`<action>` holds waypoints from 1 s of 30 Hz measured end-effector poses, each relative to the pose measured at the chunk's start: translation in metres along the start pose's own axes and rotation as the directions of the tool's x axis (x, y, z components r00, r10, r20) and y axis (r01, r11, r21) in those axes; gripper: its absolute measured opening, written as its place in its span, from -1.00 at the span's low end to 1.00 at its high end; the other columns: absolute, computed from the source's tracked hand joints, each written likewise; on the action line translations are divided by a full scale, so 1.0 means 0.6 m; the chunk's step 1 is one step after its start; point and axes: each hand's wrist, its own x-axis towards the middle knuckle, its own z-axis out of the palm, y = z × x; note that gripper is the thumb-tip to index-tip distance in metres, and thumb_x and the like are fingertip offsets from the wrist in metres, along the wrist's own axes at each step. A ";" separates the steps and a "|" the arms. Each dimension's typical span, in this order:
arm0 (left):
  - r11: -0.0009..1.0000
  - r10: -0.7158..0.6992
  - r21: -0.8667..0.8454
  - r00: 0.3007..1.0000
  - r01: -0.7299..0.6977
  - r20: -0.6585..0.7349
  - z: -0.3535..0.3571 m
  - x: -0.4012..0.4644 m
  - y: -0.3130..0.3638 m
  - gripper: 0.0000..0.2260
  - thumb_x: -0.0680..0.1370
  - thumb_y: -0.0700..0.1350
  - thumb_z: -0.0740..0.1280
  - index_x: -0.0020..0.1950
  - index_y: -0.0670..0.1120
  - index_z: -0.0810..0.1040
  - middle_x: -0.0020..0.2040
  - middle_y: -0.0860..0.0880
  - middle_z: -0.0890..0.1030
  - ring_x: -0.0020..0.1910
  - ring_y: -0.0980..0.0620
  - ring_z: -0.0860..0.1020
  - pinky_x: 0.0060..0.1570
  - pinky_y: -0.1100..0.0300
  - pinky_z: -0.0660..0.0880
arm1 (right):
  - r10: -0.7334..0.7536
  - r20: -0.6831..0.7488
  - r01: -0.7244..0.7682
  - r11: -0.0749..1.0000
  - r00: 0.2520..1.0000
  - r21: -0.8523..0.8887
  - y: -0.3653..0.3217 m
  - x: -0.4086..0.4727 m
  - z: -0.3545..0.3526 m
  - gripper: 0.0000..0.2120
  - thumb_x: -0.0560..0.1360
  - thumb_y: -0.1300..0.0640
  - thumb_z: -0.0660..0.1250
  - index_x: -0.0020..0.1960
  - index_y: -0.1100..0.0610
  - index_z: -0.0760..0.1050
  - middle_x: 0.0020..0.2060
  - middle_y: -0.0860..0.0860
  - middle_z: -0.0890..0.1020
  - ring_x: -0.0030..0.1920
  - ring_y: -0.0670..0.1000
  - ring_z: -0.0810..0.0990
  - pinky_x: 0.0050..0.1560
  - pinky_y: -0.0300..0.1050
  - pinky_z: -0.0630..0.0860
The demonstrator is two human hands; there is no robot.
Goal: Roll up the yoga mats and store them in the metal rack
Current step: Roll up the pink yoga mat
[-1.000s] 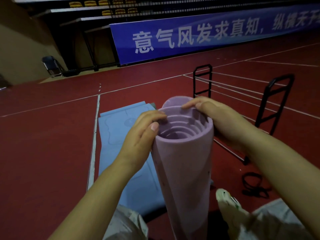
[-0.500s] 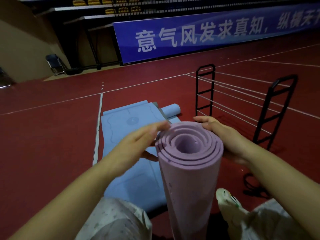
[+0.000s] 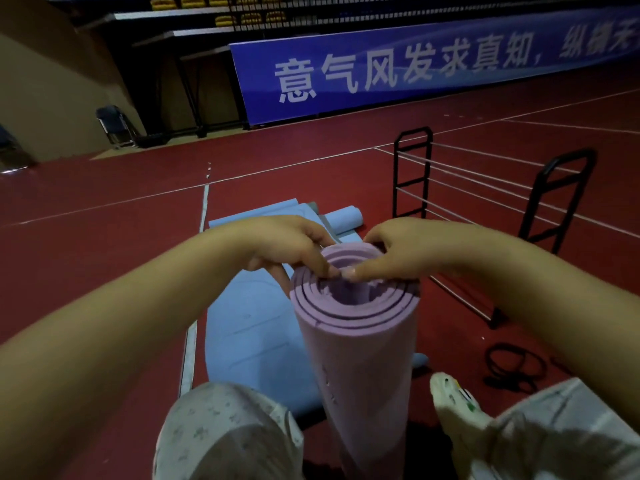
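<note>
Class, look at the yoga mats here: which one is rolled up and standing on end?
The purple yoga mat, upright between both hands. The blue mat lies flat on the floor, and a small blue roll lies on its side.

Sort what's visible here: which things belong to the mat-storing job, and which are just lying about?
Job:
purple mat, rolled, stood on end
left hand and right hand, gripping its top edge
blue mats on the floor
rack

Lying about:
cord
folding chair
banner

Purple mat (image 3: 360,358) base below frame
</note>
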 end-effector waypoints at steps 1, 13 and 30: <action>0.999 -0.014 0.052 1.000 0.015 -0.027 0.001 -0.002 0.003 -0.74 0.46 -0.15 0.46 0.12 -0.06 0.55 0.00 -0.05 0.63 -0.11 0.02 0.62 -0.28 0.09 0.62 | 0.012 0.010 -0.012 1.000 1.000 -0.029 -0.004 0.004 0.006 -0.51 0.34 -0.23 0.42 0.05 0.11 0.47 -0.12 0.05 0.63 -0.16 0.06 0.64 -0.15 -0.04 0.59; 0.958 0.062 0.285 0.991 -0.027 -0.116 0.036 0.030 0.102 -0.62 0.41 -0.09 0.49 0.17 -0.09 0.48 -0.11 -0.02 0.50 -0.27 -0.01 0.57 -0.60 0.25 0.49 | 0.107 -0.112 -0.125 0.978 0.988 -0.168 0.040 -0.003 -0.055 -0.68 0.28 -0.01 0.52 -0.16 0.06 0.42 -0.27 -0.02 0.51 -0.27 -0.02 0.51 -0.35 -0.18 0.40; 0.895 0.438 0.352 0.694 -0.275 -0.571 0.057 0.323 0.184 -0.58 0.38 -0.01 0.47 0.17 0.00 0.43 -0.02 -0.03 0.57 -0.07 -0.10 0.54 -0.17 0.08 0.46 | -0.156 -0.633 -0.028 0.962 0.758 -0.270 0.315 0.129 -0.130 -0.53 0.44 0.04 0.33 0.32 0.10 0.37 0.27 0.07 0.49 0.22 0.14 0.48 0.01 -0.04 0.41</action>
